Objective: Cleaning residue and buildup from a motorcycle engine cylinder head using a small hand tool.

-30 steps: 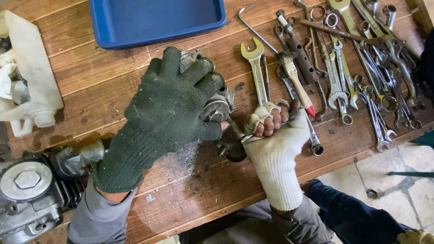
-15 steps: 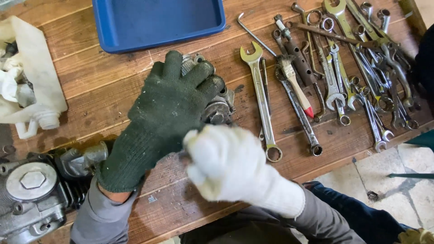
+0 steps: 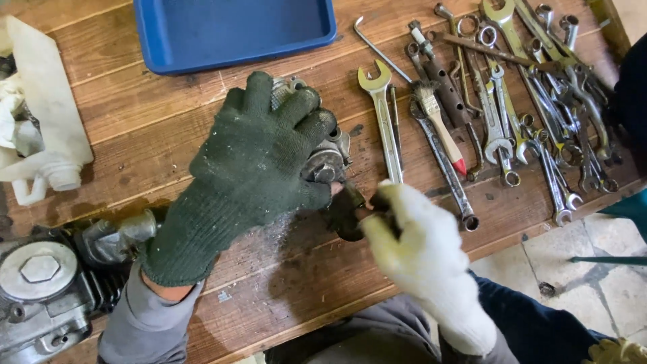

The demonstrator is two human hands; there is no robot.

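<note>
While our left hand (image 3: 253,165) clamps the metal part (image 3: 325,162), our nearer right hand (image 3: 414,246) pinches its dark end (image 3: 347,212), pointing toward five o'clock.

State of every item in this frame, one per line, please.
Left hand: dark green glove, spread flat over the metal part.
Right hand: white glove, blurred, fingers at the dark piece.
Blue tray: looks empty.
Brush: lying flat among wrenches.
Engine block: at bench edge.

bare planks beside blue tray (image 3: 232,34), wrenches (image 3: 532,101) crowding right, engine (image 3: 40,290) perhaps blocking left
</note>
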